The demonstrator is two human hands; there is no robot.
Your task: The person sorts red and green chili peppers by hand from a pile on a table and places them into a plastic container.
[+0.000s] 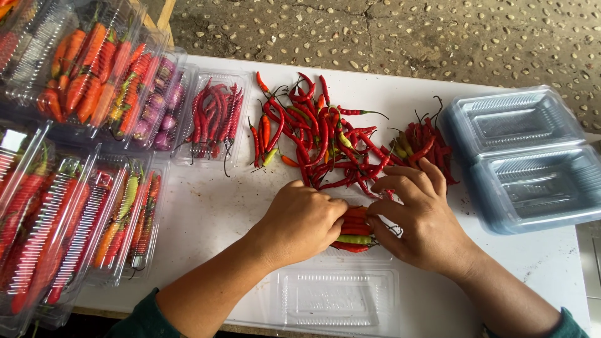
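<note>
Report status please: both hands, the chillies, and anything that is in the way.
Left hand and right hand both shut on chilli bundle. Bundle sits in open clear tray. Loose chilli pile just beyond hands; nothing blocking.

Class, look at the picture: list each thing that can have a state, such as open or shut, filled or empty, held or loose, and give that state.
Left hand: closed on the chilli bundle.
Right hand: closed on the same bundle.
Chilli bundle: held between both hands, over a tray.
Tray under hands: open, lid flat.
Loose chillies: spread in a pile.
Empty trays: open, unfilled.
Tray by pile: filled with chillies.
Packed trays: filled, stacked at the left.
</note>
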